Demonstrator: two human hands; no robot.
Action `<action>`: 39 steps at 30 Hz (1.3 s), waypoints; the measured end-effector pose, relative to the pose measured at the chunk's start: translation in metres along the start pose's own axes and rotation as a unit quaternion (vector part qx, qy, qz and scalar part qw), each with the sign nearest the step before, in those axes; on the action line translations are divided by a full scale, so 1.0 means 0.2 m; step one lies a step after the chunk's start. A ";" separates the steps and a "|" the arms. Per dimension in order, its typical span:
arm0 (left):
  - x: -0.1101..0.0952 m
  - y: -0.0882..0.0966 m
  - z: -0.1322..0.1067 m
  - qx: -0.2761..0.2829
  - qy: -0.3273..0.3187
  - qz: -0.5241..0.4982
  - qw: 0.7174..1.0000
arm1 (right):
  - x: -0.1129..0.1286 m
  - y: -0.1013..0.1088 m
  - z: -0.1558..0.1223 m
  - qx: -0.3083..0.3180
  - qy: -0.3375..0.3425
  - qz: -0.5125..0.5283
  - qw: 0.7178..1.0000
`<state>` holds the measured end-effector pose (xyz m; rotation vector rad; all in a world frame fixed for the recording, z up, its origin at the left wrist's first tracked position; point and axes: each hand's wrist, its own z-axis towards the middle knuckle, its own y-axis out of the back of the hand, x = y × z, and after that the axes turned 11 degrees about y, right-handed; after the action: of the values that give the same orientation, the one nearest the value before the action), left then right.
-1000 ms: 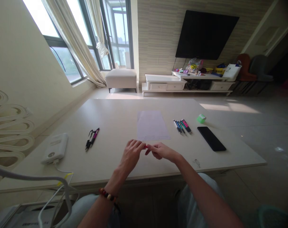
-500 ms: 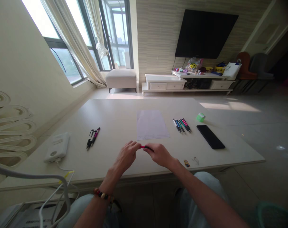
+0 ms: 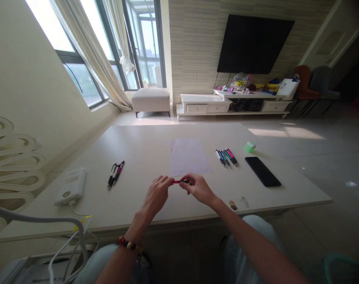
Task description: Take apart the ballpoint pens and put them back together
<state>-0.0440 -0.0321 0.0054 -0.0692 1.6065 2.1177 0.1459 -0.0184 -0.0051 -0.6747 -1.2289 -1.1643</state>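
Observation:
A slim pen [image 3: 181, 182] with a pink barrel and black end lies level between my hands, above the near part of the table. My left hand [image 3: 157, 195] pinches its pink end, and my right hand [image 3: 198, 189] grips its black end. My fingers hide part of the barrel. Beyond my hands lies a sheet of white paper [image 3: 190, 157] on the pale table [image 3: 149, 146]. To the left are a pair of pens [image 3: 116, 174], and to the right a row of several pens [image 3: 226, 157].
A black phone [image 3: 262, 171] and a green roll [image 3: 250, 146] lie at the right. A white power bank [image 3: 70, 186] with cables [image 3: 79, 232] sits at the left. A cartoon sticker [image 3: 233, 205] and a small clear item [image 3: 244, 202] lie near the front edge.
My hands have shifted apart a little, and more of the pen now shows between them. My head has turned slightly, so the table looks more level.

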 end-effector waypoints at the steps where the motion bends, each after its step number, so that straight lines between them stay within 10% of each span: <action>1: 0.00 0.00 0.00 0.000 0.000 0.005 1.000 | 0.00 0.00 0.00 0.003 0.000 0.007 1.000; 39: -0.06 -0.06 -0.02 0.037 0.012 -0.074 0.997 | 0.01 0.05 0.03 -0.059 0.043 -0.036 0.997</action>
<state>-0.0301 -0.0382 -0.0027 -0.1831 1.6404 1.9508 0.1521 -0.0105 -0.0008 -0.6658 -1.1274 -1.3210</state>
